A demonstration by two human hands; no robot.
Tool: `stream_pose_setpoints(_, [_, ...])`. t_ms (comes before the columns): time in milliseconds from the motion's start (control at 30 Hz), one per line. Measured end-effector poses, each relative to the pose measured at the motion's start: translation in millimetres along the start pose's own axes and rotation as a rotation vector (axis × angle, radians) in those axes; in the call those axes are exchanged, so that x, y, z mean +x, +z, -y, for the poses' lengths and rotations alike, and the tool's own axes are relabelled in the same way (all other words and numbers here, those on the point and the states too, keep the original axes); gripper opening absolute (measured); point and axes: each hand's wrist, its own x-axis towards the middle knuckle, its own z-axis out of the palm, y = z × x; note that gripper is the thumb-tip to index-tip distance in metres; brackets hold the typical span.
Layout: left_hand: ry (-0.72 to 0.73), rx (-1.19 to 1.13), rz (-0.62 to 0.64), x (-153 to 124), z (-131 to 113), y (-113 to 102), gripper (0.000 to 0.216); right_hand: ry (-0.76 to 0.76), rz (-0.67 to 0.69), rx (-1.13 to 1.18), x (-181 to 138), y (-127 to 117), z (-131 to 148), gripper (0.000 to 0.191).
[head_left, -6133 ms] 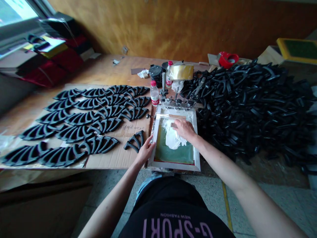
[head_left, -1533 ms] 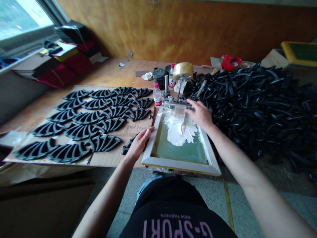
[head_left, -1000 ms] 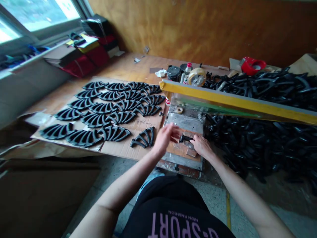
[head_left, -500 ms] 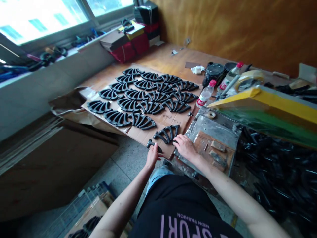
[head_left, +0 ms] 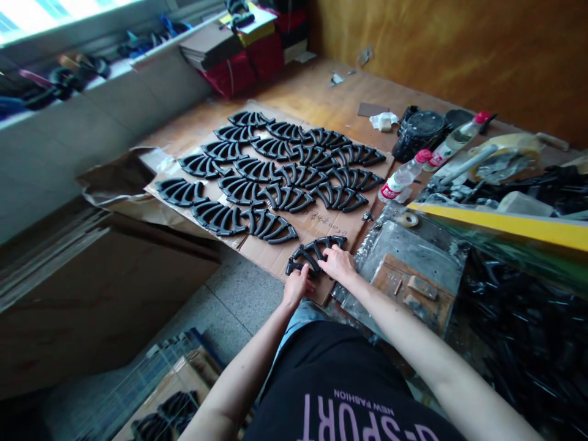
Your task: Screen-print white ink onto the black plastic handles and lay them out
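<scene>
My left hand point(head_left: 297, 286) is closed on a black curved part point(head_left: 296, 267), a glossy tube-like piece with a thicker end. That piece lies at the near left end of a small fan of black curved parts point(head_left: 316, 248), side by side with the others. On the fan's right side, my right hand point(head_left: 339, 263) has its fingers curled over the parts, gripping them. Their lower ends are partly hidden by my fingers. The small fan rests on a cardboard sheet point(head_left: 269, 260), near its front corner. Beyond it, several rows of similar black fans point(head_left: 271, 177) cover the sheet.
To the right stand two plastic bottles point(head_left: 407, 176) and a black tub point(head_left: 420, 130). A metal plate point(head_left: 436, 257) carries small blocks point(head_left: 422, 286) and a tape roll point(head_left: 407, 219). Many loose black parts point(head_left: 528, 331) fill the right side, behind a yellow-edged board point(head_left: 505, 226).
My left hand has brought its curved part up and right against the small fan's near end. My right hand has shifted onto the fan's parts. The camera view has tilted downward.
</scene>
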Motion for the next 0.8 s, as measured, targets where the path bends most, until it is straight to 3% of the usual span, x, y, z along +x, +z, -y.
stream_pose_setpoints(200, [0.156, 0.196, -0.001, 27, -40, 5, 0.049, 0.121, -0.154, 0.123, 19, -12, -17, 0.025])
stream_pose_setpoints(433, [0.178, 0.307, 0.044, 82, -88, 5, 0.045, 0.311, -0.145, 0.207, 54, -19, -27, 0.030])
stream_pose_setpoints(567, [0.173, 0.304, 0.023, 94, -92, 4, 0.040, 0.316, -0.129, 0.204, 63, -17, -23, 0.032])
stream_pose_setpoints(800, [0.206, 0.144, -0.062, 86, -77, 9, 0.036, 0.258, -0.091, 0.213, 67, -23, -18, 0.035])
